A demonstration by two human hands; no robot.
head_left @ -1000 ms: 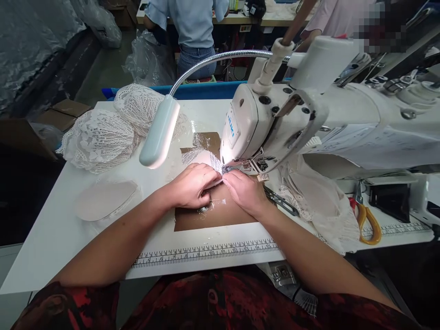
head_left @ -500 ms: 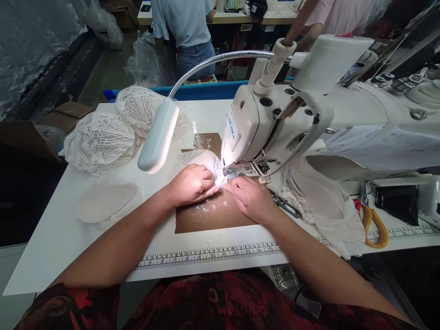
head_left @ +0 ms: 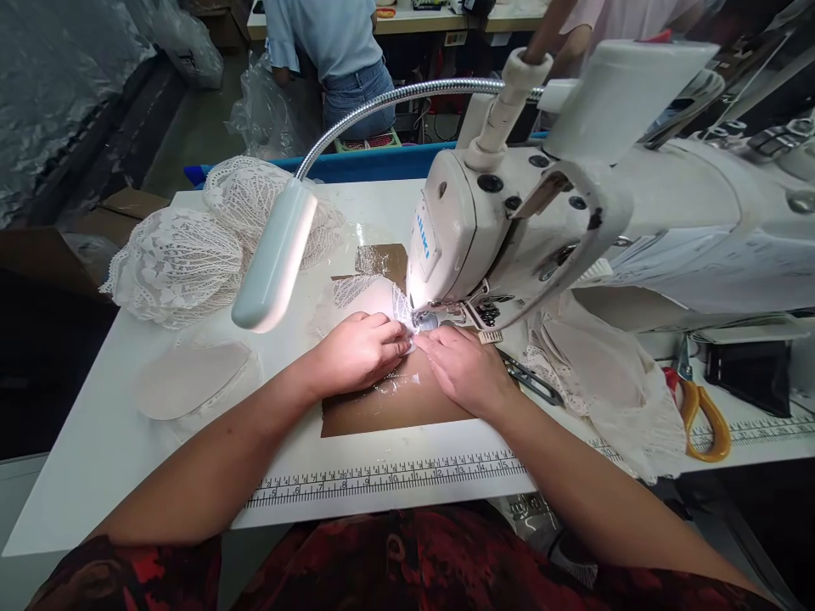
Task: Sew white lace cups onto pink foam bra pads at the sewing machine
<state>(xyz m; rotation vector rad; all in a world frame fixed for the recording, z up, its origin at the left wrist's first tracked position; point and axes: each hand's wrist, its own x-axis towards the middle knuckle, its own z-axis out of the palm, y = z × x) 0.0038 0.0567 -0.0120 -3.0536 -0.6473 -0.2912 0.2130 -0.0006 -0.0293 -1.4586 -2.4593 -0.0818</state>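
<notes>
A white lace cup piece (head_left: 375,297) lies under the needle area of a white sewing machine (head_left: 439,238), lit by the lamp. My left hand (head_left: 360,352) has its fingers curled and pressed on the near edge of the piece, just left of the presser foot. My right hand (head_left: 468,365) pinches the same edge from the right, its fingertips close to the left ones. Both hands rest over a brown taped patch (head_left: 362,412) on the table. The needle tip and the exact grip are partly hidden by fingers and glare.
Lace cups (head_left: 175,267) are piled at the back left, with a flat beige cup (head_left: 194,382) nearer. A gooseneck lamp (head_left: 273,255) hangs over the table. To the right are a black thread snipper (head_left: 531,378), pale lace fabric (head_left: 611,373) and orange-handled scissors (head_left: 704,420). People work behind.
My left fingers have curled in more at the fabric edge, while the right hand stays nearly in place. The whole view has shifted slightly.
</notes>
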